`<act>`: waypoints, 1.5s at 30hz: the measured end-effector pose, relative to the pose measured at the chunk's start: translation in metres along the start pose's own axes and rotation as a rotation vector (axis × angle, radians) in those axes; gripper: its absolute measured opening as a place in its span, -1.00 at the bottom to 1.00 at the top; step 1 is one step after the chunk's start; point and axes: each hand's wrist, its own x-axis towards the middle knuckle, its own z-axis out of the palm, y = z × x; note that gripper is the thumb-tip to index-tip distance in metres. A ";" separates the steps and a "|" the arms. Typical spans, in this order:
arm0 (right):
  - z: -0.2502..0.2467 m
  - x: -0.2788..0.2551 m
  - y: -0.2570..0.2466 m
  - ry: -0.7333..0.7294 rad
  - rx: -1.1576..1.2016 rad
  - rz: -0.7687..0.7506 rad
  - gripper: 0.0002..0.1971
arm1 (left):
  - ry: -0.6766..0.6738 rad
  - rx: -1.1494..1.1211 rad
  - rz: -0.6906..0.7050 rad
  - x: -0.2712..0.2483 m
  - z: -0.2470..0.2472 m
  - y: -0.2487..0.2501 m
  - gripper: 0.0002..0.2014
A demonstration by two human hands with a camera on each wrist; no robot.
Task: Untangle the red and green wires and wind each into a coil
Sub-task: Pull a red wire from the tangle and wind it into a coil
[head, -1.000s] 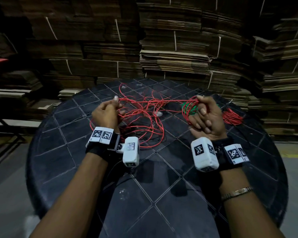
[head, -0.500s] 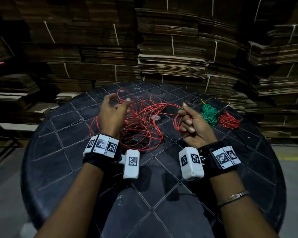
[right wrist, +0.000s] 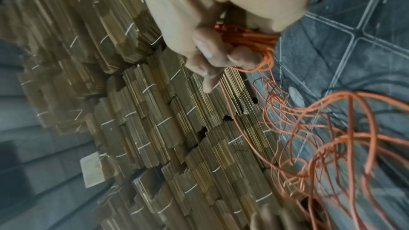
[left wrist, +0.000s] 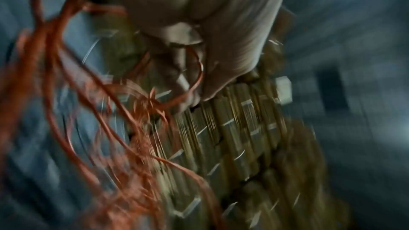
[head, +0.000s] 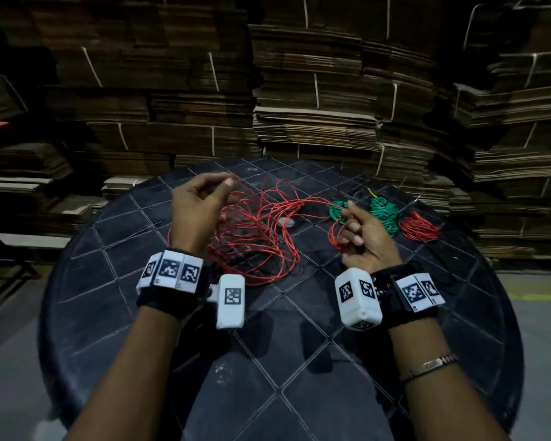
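Red wire [head: 255,237] sprawls tangled on the bench [head: 109,297]; right hand [head: 365,237] clasps several red loops, left hand [head: 194,211] pinches one strand.

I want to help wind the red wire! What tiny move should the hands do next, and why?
Probably the left hand should feed another loop to the right hand. The right hand already holds a few red loops, while most of the red wire lies loose on the table.
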 end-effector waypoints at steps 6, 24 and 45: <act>0.003 -0.005 -0.001 -0.037 -0.087 0.015 -0.66 | -0.016 0.976 0.188 0.001 -0.006 -0.014 -0.74; 0.031 -0.033 -0.003 -0.605 -0.179 0.355 -0.33 | -0.431 -0.044 -0.428 -0.022 0.045 -0.009 -0.58; 0.006 -0.007 -0.025 -0.206 0.463 -0.287 -0.53 | -0.333 0.048 0.103 -0.040 0.060 -0.014 -0.09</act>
